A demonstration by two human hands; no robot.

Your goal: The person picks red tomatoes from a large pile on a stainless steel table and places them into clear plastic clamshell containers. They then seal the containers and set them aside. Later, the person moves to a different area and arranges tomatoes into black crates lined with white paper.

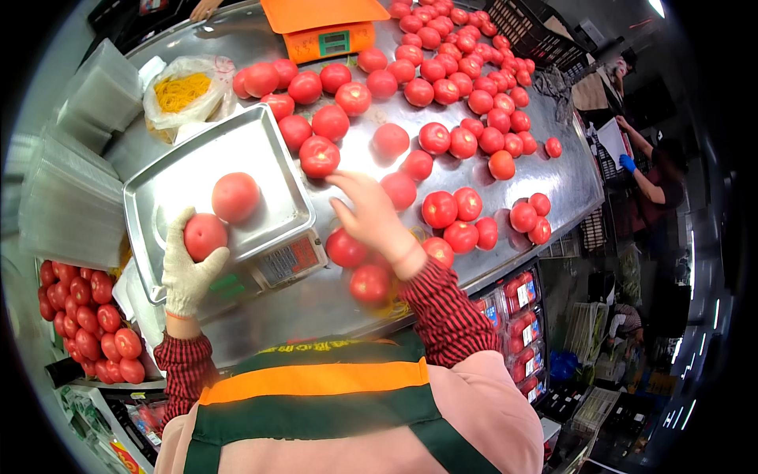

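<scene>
My left hand (189,269), in a cream knit glove, is curled around a tomato (205,236) over the metal tray (177,183) of a digital scale. A second tomato (235,197) rests on the tray just beyond it. My bare right hand (373,216) is slightly blurred, right of the scale, thumb and fingers apart with nothing between them. Its fingertips are at the near edge of a tomato (320,157); whether they touch it cannot be told. Below the right wrist lie more tomatoes (369,283). The scale's keypad (288,260) faces me.
Many loose tomatoes (444,65) spread over the steel table (551,172). An orange scale (328,41) stands at the back. Left are a bag of yellow rubber bands (182,93), stacked clear plastic containers (71,195) and piled tomatoes (89,320). Packed tomato boxes (521,329) sit lower right. People work at right.
</scene>
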